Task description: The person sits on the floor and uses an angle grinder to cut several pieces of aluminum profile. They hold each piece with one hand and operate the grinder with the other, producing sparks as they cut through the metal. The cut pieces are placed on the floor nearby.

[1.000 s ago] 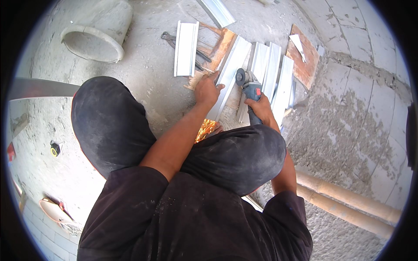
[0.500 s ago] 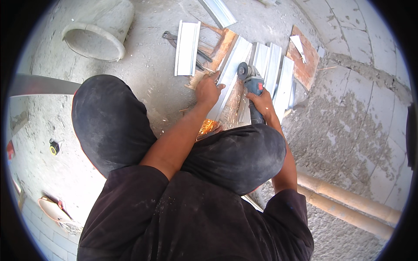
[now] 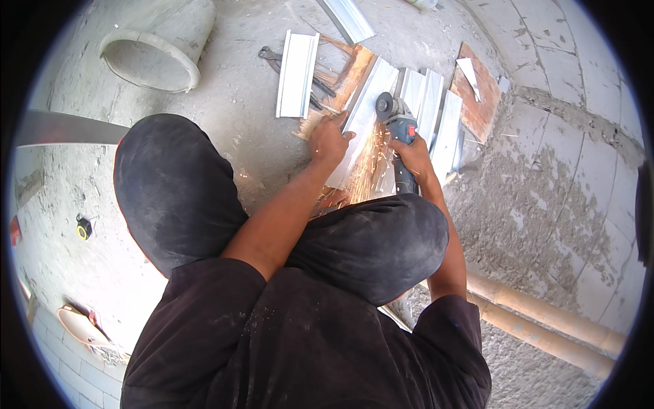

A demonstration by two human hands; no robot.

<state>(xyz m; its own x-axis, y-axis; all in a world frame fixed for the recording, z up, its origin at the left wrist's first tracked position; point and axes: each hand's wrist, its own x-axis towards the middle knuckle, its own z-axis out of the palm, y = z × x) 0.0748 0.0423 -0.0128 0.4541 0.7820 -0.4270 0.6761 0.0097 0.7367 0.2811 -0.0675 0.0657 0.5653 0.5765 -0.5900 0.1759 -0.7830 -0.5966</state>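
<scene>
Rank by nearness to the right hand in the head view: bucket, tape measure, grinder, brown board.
1. Grinder, gripped in the right hand
2. Brown board, upper right
3. Bucket, upper left
4. Tape measure, far left

Dark short-sleeved shirt (image 3: 300,334), specked pale; dusty black trousers (image 3: 174,198), seemingly red-edged.

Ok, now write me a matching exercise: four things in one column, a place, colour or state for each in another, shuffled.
Things:
1. Angle grinder
2. Tape measure
3. Brown board
4. Bamboo poles

Descriptions:
A. Black and yellow
B. At the picture's lower right
C. In the right hand
D. White scrap on top

Pairs: 1-C, 2-A, 3-D, 4-B
</scene>
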